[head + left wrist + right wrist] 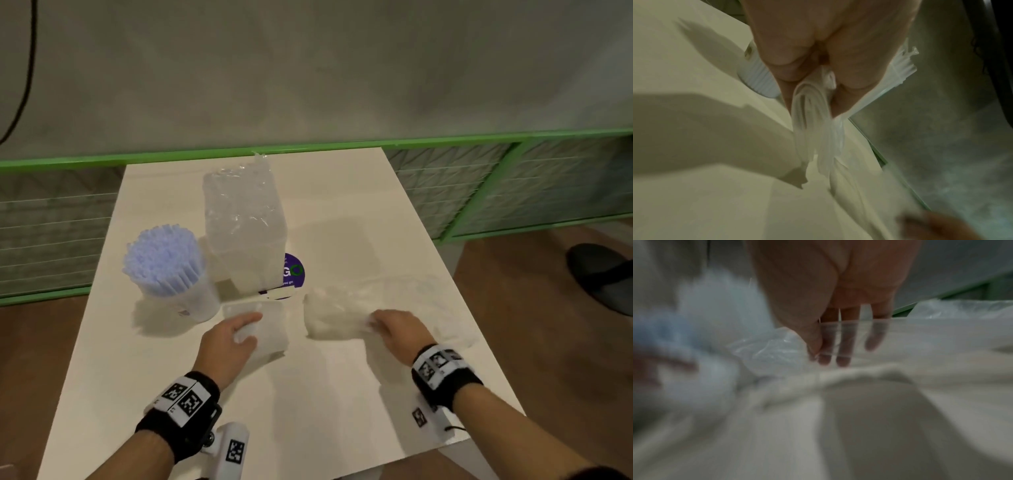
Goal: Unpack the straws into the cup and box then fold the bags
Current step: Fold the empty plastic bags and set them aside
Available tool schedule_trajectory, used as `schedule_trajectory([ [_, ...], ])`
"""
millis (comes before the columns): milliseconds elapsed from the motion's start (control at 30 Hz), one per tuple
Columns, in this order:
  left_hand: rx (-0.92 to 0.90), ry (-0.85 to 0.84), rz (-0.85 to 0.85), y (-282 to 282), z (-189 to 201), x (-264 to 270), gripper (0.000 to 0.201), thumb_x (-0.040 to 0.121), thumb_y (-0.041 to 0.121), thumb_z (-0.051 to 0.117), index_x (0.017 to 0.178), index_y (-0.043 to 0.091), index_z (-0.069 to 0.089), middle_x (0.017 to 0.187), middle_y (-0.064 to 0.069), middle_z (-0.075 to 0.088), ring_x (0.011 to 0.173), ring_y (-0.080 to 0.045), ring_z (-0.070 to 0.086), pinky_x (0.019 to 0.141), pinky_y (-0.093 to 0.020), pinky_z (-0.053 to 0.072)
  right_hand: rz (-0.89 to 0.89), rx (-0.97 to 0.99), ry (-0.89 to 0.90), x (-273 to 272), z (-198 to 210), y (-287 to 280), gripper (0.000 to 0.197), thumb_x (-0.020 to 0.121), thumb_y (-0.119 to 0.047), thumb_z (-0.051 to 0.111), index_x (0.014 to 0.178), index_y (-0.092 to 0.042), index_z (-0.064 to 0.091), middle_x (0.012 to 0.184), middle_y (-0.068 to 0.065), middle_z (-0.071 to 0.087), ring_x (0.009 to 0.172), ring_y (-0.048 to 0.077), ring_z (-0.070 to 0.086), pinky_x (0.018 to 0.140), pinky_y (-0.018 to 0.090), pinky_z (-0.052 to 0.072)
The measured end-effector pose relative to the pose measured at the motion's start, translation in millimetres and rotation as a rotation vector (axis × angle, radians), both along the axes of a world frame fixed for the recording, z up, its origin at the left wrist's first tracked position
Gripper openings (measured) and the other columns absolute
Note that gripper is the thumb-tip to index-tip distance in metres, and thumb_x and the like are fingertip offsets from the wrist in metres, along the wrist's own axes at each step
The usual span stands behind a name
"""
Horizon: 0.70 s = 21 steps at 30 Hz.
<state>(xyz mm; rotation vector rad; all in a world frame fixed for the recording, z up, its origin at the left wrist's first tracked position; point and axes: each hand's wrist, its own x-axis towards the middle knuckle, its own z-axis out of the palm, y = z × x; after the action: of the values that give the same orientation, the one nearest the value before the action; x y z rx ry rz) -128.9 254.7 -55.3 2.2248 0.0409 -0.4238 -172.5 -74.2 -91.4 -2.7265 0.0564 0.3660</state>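
Nearest the front edge of the table come the two forearms, each in a black wristband bearing square markers; the white camera mounts under them are partly cut off by the frame's lower edge. The left hand lies a little in from the middle of the table on a folded bag, and the left wrist view shows its thumb and fingers pinching a layered clear fold of that plastic; how many layers cannot be made out. The right hand grips the near end of a second, crumpled bag; in the right wrist view the fingers show through the film, curled into it, with the thumb against them, though blur hides the exact hold. This bag's far, right-hand part fades into the pale tabletop, so its outline is hard to trace. Beyond the left hand, toward the left edge, stands the cup, packed with upright pale blue straws. Just right of it stands the clear box, upright; crinkled plastic shows in its upper part, and whether straws are inside cannot be told. A purple sticker on the table is half hidden behind the box. Past the far edge runs a green rail, and at the right a dark shoe on the floor is cut off by the frame.
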Motion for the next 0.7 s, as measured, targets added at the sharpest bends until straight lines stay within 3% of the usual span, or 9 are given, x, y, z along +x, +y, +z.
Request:
schedule_trajectory([
  [100,-0.069,0.038,0.026,-2.2,4.9,1.8,0.039,0.085,0.024,0.078,0.123,0.025,0.068,0.129,0.006,0.064,0.114,-0.008,0.053,0.095,-0.02,0.034,-0.197,0.605,-0.101,2.4,49.9,-9.5,0.018,0.099,-0.003,0.049,0.096,-0.018,0.059,0.071,-0.002,0.066,0.062,0.017,0.061,0.065,0.025,0.048],
  [200,-0.157,0.053,-0.025,-8.6,18.6,7.7,0.063,0.076,0.05,0.082,0.131,0.026,0.063,0.133,0.011,0.06,0.119,-0.002,0.05,0.099,-0.021,0.033,-0.204,1.072,-0.072,-3.2,103.7,-9.7,0.012,0.096,0.0,0.051,0.093,-0.011,0.054,0.064,0.01,0.059,0.054,0.023,0.055,0.058,0.025,0.045],
  [267,-0.236,0.046,-0.08,-17.5,33.3,11.5,0.084,0.06,0.071,0.078,0.133,0.034,0.06,0.134,0.017,0.056,0.124,0.001,0.047,0.103,-0.022,0.033,-0.203,1.321,0.029,-6.9,127.7,-9.2,0.007,0.088,-0.005,0.057,0.086,-0.01,0.053,0.061,0.017,0.054,0.048,0.023,0.053,0.054,0.025,0.045],
  [367,-0.386,0.075,-0.16,-35.2,55.4,17.9,0.094,0.041,0.09,0.07,0.126,0.053,0.056,0.135,0.026,0.051,0.129,0.007,0.042,0.113,-0.027,0.03,-0.184,1.513,0.196,-9.1,142.4,-10.6,0.038,0.079,-0.01,0.073,0.104,0.004,0.048,0.062,0.021,0.053,0.043,0.024,0.055,0.05,0.026,0.048],
  [400,-0.464,0.098,-0.187,-40.5,61.5,19.3,0.092,0.04,0.09,0.071,0.123,0.055,0.055,0.134,0.028,0.051,0.128,0.008,0.043,0.112,-0.028,0.03,-0.17,1.526,0.23,-9.0,145.0,-9.7,0.048,0.079,-0.009,0.073,0.112,0.009,0.044,0.063,0.022,0.054,0.042,0.025,0.055,0.05,0.027,0.049],
  [467,-0.647,0.149,-0.203,-50.9,73.0,23.8,0.087,0.046,0.081,0.078,0.122,0.04,0.065,0.129,0.019,0.063,0.121,0.0,0.055,0.106,-0.029,0.039,-0.151,1.489,0.238,-7.0,147.9,-7.4,0.041,0.083,-0.004,0.064,0.114,0.01,0.04,0.061,0.021,0.057,0.042,0.025,0.056,0.05,0.029,0.046],
  [533,-0.777,0.109,-0.154,-56.8,86.5,26.5,0.049,0.063,0.057,0.084,0.099,0.024,0.079,0.103,0.011,0.075,0.091,-0.001,0.068,0.083,-0.016,0.05,-0.18,1.391,0.208,-3.8,151.5,-6.5,0.028,0.082,-0.003,0.062,0.103,0.0,0.044,0.066,0.018,0.061,0.044,0.025,0.058,0.049,0.029,0.045],
  [600,-0.818,0.021,-0.071,-58.2,102.2,27.9,0.013,0.071,0.03,0.077,0.079,0.02,0.081,0.083,0.009,0.075,0.072,0.002,0.066,0.067,-0.008,0.048,-0.191,1.309,0.181,1.0,157.0,-8.0,0.031,0.075,-0.008,0.069,0.097,-0.005,0.047,0.078,0.01,0.066,0.057,0.023,0.065,0.054,0.029,0.048],
  [700,-0.791,-0.064,-0.062,-51.7,111.6,32.8,0.009,0.07,0.025,0.077,0.078,0.023,0.082,0.089,0.001,0.078,0.082,-0.006,0.07,0.076,-0.015,0.051,-0.159,1.283,0.13,15.2,169.7,-6.7,0.04,0.071,-0.022,0.077,0.103,-0.011,0.055,0.09,0.002,0.067,0.072,0.014,0.066,0.063,0.03,0.048],
])
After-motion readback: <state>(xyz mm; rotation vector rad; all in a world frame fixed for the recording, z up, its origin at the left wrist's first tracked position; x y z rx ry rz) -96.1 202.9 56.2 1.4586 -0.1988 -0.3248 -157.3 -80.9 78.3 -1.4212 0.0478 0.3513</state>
